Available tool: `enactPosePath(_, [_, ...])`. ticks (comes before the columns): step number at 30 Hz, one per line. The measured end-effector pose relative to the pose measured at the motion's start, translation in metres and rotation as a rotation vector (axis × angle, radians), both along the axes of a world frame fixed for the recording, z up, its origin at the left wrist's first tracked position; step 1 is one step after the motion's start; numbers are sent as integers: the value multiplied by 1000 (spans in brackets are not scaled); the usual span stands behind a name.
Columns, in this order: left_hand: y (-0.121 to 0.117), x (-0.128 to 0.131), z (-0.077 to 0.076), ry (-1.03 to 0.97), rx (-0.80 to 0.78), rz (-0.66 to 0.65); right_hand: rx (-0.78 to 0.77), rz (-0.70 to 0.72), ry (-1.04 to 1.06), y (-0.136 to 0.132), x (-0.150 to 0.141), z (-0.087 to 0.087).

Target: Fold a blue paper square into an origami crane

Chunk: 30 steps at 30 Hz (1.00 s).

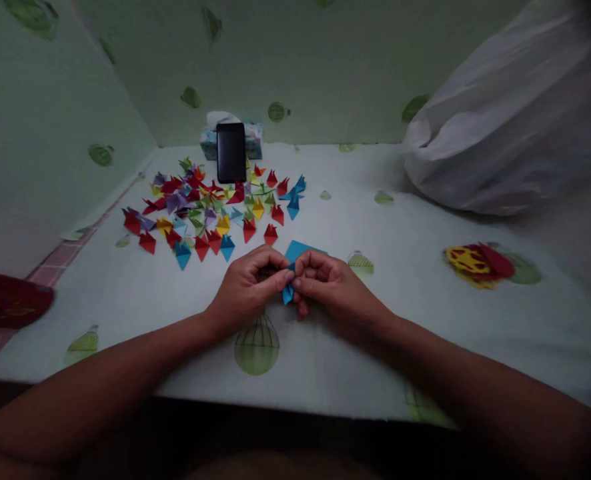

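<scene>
Both my hands meet over the middle of the pale sheet (425, 333). My left hand (248, 283) and my right hand (325, 280) pinch a small folded piece of blue paper (288, 292) between thumbs and fingers. A flat blue paper sheet (300, 251) lies just behind my fingers. Beyond it, several small folded paper pieces (210, 213) in red, blue, yellow, green and purple are spread in a loose pile.
A dark phone (231, 152) leans upright against a tissue box (252, 139) at the back. A large white plastic bag (515, 120) fills the right rear. A red and yellow cloth patch (478, 263) lies at right. A red object (5, 300) sits at the left edge.
</scene>
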State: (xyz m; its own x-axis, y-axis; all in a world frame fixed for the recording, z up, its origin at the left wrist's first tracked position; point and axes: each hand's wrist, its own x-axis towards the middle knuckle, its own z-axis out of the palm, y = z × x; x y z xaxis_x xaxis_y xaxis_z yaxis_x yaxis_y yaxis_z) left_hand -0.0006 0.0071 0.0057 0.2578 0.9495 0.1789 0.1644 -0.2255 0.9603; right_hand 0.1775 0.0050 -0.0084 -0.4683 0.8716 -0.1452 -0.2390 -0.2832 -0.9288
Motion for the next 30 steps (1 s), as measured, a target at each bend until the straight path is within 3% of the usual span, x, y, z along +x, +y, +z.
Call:
enactPosePath(4, [0,-1,-4,50,95,-25,16,-36,2,-1,-2,1])
enactPosePath(8, [2,-2,-5,75,59,-28,77,-12,-81,0,-1,4])
enactPosePath(15, [7,-6,1,127,35,-74,310,-26,-273,1,3,8])
enactPosePath(20, [7,-6,2,208,33,-149,546,-114,-435,2,7,9])
enactPosePath(25, [9,-6,0,284,-6,-253,725,9,-602,10,11,7])
enactPosePath(30, [12,-8,3,361,121,-269,845,27,-635,11,11,8])
